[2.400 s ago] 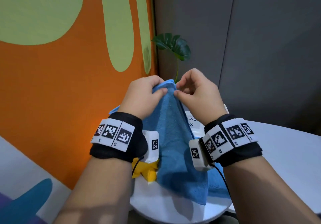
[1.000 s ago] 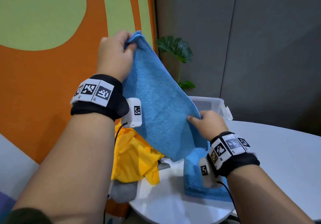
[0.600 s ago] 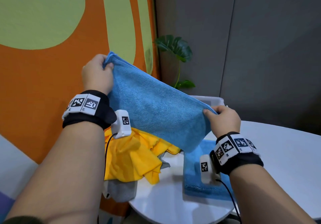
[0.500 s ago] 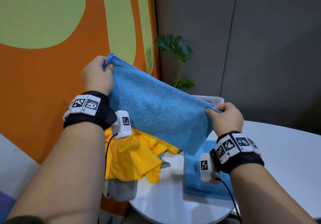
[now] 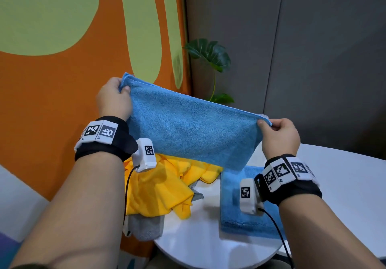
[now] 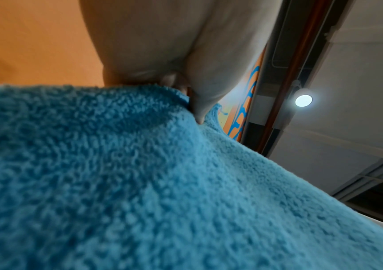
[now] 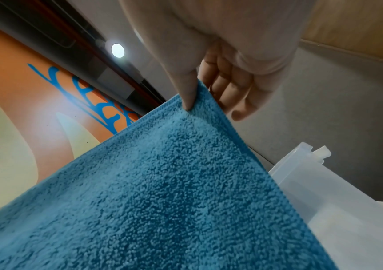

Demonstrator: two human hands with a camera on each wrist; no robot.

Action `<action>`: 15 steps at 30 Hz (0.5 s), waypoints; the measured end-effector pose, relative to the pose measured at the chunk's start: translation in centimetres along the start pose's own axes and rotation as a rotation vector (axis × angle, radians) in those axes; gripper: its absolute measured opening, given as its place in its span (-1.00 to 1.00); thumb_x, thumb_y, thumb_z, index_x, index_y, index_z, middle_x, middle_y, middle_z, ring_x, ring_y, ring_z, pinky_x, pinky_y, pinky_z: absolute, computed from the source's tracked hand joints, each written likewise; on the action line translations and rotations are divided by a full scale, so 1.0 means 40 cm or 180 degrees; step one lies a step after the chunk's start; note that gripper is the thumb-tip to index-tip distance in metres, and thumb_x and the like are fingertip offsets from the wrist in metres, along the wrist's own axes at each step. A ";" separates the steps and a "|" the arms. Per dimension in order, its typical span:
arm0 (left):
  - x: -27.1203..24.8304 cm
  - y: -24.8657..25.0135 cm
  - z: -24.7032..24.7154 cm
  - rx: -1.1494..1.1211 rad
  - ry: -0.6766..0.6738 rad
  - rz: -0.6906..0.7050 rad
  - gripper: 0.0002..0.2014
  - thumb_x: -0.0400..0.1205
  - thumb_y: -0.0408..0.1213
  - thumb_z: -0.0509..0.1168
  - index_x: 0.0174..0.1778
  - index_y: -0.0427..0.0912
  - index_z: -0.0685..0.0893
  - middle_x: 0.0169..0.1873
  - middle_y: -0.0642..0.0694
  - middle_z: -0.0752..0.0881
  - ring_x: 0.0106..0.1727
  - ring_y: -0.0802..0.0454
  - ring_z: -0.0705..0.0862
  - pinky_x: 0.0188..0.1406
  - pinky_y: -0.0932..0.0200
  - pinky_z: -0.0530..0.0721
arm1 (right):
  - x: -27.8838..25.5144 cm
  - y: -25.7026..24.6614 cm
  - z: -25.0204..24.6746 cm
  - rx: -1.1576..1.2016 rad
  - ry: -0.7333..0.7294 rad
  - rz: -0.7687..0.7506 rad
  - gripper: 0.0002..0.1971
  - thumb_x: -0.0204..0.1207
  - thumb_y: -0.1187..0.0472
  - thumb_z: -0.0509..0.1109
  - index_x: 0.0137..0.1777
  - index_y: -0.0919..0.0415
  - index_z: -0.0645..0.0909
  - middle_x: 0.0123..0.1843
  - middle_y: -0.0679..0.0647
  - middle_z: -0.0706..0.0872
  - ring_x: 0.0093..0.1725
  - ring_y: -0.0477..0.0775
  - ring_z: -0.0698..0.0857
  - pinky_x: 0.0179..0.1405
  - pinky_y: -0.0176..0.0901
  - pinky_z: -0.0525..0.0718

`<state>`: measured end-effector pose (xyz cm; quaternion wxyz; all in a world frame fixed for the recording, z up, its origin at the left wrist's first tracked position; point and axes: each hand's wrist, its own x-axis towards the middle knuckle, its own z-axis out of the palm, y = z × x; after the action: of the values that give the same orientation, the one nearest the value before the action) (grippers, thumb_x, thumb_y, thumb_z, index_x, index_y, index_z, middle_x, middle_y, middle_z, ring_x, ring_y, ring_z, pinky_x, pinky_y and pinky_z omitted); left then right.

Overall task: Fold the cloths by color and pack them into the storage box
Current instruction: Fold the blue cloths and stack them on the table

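A blue cloth [image 5: 192,130], doubled over, hangs stretched in the air between both hands. My left hand [image 5: 113,99] pinches its upper left corner; the same cloth [image 6: 139,182] fills the left wrist view. My right hand [image 5: 278,135] pinches the lower right corner, thumb on the blue cloth [image 7: 162,191] in the right wrist view. Below, a folded blue cloth [image 5: 236,212] lies flat on the white table [image 5: 198,245]. A crumpled yellow cloth [image 5: 163,189] and a grey cloth [image 5: 146,227] sit at the table's left edge. The clear storage box [image 7: 338,210] stands behind, mostly hidden.
An orange and green wall [image 5: 62,80] runs close on the left. Grey panels [image 5: 292,49] and a green plant [image 5: 211,55] stand behind the table. Cables run from both wrist cameras.
The hands, together at the cloth's top, have drawn apart: the left one rose then dropped left, the right slid down and out to the other corner. The cloth now hangs stretched wide.
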<state>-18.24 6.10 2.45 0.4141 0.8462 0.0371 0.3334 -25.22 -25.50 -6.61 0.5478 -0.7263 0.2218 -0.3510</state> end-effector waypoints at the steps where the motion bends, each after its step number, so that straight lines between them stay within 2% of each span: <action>1: -0.002 -0.002 0.001 0.0013 -0.0012 -0.0033 -0.82 0.71 -0.26 0.15 0.10 -0.14 0.64 0.04 -0.16 0.71 0.07 -0.22 0.65 0.10 -0.12 0.63 | 0.002 0.000 0.002 0.0033 0.0011 -0.0001 -0.83 0.52 0.08 0.41 -0.06 0.17 0.57 -0.23 -0.08 0.61 -0.13 0.02 0.60 -0.11 -0.17 0.49; 5: -0.017 -0.009 0.009 0.0130 -0.0164 -0.0248 -0.83 0.71 -0.25 0.16 0.09 -0.16 0.64 -0.02 -0.11 0.68 -0.01 -0.17 0.62 -0.01 0.00 0.58 | 0.001 -0.008 0.010 0.0093 -0.0044 0.0028 -0.81 0.57 0.12 0.32 0.06 0.22 0.51 -0.14 -0.01 0.59 -0.09 0.06 0.58 -0.06 -0.14 0.49; 8: -0.029 -0.011 0.012 0.0285 -0.0384 -0.0365 -0.85 0.68 -0.26 0.21 0.01 -0.17 0.68 -0.09 -0.15 0.69 -0.05 -0.21 0.64 -0.04 -0.03 0.61 | 0.003 -0.015 0.006 0.0032 -0.0177 0.0101 -0.81 0.59 0.13 0.29 0.10 0.23 0.48 -0.17 -0.03 0.55 -0.08 0.06 0.55 -0.07 -0.14 0.45; 12: -0.060 -0.001 0.020 0.0314 -0.0637 -0.0506 -0.83 0.61 -0.31 0.23 -0.08 -0.25 0.73 -0.12 -0.24 0.75 -0.18 -0.17 0.64 -0.10 -0.12 0.68 | -0.002 -0.014 0.008 -0.0306 -0.0474 0.0152 -0.85 0.59 0.14 0.30 0.04 0.20 0.47 -0.15 0.02 0.55 -0.08 0.07 0.52 -0.09 -0.17 0.41; 15: -0.108 0.014 0.045 0.0252 -0.0792 -0.0580 -0.85 0.57 -0.32 0.25 -0.13 -0.16 0.74 -0.19 -0.15 0.74 -0.18 -0.17 0.67 -0.15 -0.05 0.68 | -0.016 -0.013 0.024 -0.0402 -0.0688 0.0231 -0.86 0.57 0.14 0.34 -0.07 0.20 0.51 -0.29 -0.02 0.55 -0.15 0.07 0.54 -0.17 -0.21 0.37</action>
<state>-20.63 3.04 -0.25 0.4103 0.8897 0.0752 0.1854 -24.96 -24.28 -6.45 0.5340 -0.7845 0.2093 -0.2359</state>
